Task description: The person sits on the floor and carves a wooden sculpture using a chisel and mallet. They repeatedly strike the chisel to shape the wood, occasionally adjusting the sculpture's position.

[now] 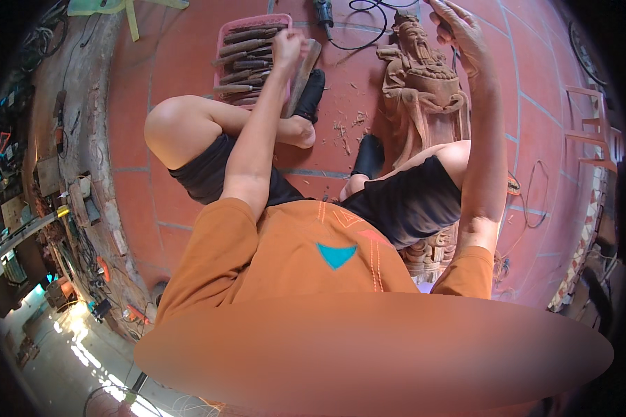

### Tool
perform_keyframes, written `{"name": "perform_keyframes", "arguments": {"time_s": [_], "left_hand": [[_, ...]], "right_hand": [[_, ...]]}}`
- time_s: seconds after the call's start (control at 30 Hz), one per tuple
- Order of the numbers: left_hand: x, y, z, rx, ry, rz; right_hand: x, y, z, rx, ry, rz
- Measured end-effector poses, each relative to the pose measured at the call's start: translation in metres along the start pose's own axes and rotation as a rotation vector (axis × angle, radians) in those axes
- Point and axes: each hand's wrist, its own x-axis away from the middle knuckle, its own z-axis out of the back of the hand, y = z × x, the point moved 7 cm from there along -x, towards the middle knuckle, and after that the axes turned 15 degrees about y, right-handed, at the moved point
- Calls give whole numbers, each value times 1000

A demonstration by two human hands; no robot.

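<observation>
The left hand [290, 47] curls at the pink tray's [256, 19] far right corner; the right hand [460, 33], fingers part-extended, is nearer the one carved statue [421, 87]. I cannot tell whether either grips anything. The statue lies on the tiled floor [181, 69], left of that hand, lengthwise away from the body; one tray, many overlapping chisels [240, 50].

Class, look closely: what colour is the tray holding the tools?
The tray is pink; it shows best in the head view.

Pink chair [602, 137], red floor tiles [181, 69]
</observation>
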Motion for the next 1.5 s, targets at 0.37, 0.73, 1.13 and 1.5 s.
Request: {"name": "perform_keyframes", "arguments": {"time_s": [0.37,0.73,1.13,1.5], "left_hand": [[52,-109,-20,-1091,-100,-455],[51,-134,-13,-1079,-84,-293],[30,-151,-8,-1155,-147,-228],[60,-58,-46,-912,-136,-459]], "right_hand": [[9,-39,71,143,197,148],[25,-21,101,647,227,37],[7,-11,105,561,279,162],[-14,12,101,638,310,108]]}}
